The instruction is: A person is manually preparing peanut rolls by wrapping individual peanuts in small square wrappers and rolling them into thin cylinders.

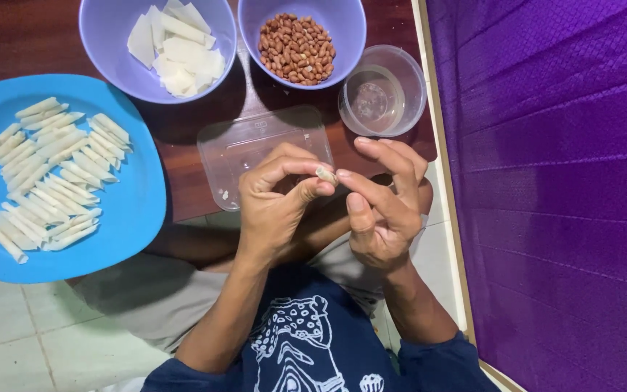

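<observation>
Head view: both hands pinch one small roll

Blue plate (139, 189) of finished rolls (48, 178) lies leftmost. Left hand (277, 207) and right hand (386, 203) grip the pale roll (326, 174) between fingertips, its long axis slanting down-right, above the clear lid (241, 145); table edge (429, 109) close right

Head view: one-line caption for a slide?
Both hands, left hand and right hand, pinch a small wrapper roll over a clear tray.

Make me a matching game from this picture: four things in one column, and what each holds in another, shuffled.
Things:
1. blue plate
2. left purple bowl
3. right purple bowl
4. round clear cup

Holds:
A. brown peanuts
B. flat white wrapper pieces
C. a little clear liquid
D. rows of small white rolls

Pairs: 1-D, 2-B, 3-A, 4-C
</observation>
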